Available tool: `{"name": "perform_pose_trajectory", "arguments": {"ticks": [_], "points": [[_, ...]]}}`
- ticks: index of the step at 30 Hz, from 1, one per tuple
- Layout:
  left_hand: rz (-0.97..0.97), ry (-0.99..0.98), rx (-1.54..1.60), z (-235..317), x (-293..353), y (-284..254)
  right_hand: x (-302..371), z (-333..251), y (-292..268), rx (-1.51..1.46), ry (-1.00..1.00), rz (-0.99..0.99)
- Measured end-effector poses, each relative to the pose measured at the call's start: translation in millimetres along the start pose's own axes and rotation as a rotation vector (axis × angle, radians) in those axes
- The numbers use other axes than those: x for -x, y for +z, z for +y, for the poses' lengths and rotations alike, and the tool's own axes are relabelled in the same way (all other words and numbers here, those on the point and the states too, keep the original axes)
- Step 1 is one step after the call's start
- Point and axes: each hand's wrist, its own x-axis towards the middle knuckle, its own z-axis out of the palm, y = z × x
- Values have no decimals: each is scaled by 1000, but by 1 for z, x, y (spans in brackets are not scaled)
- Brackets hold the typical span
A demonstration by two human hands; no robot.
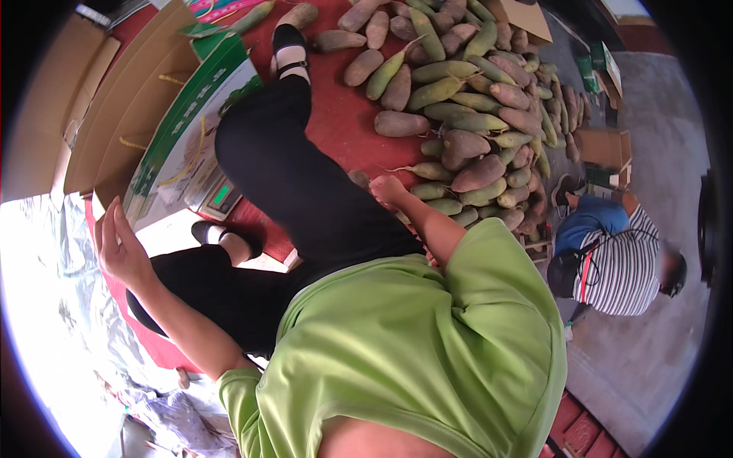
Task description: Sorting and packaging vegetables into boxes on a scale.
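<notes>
My left hand (122, 248) is raised over the left side, its fingers stretched out with nothing between them. It is nearest to a green-and-white printed carton (191, 133) with open brown flaps. Beside that carton a scale with a lit green display (222, 194) is partly covered by it and by my leg. My right hand (389, 191) is low beside my right knee, at the near edge of a big pile of long green radishes (435, 93) and thick reddish-brown roots (479, 173). Its fingers are mostly hidden, and I cannot tell whether it touches a root.
The pile lies on a red floor covering (336, 114). Brown cardboard (34, 114) stands at the far left, above shiny plastic sheeting (61, 305). Another person in a striped shirt (622, 263) is bent over at the right, near a small open carton (603, 146).
</notes>
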Motion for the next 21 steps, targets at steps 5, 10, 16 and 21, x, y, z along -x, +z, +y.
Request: {"name": "perform_pose_trajectory", "arguments": {"ticks": [5,10,16,21], "points": [[0,-2,38,2,-1,1,2,-2,-1,38,76,73],[-6,8,47,1,2,-3,8,-11,-2,-47,167,79],[6,57,35,2,-3,-1,5,22,5,687,-233,114],[-4,27,7,-1,2,-2,4,6,4,385,103,80]]}}
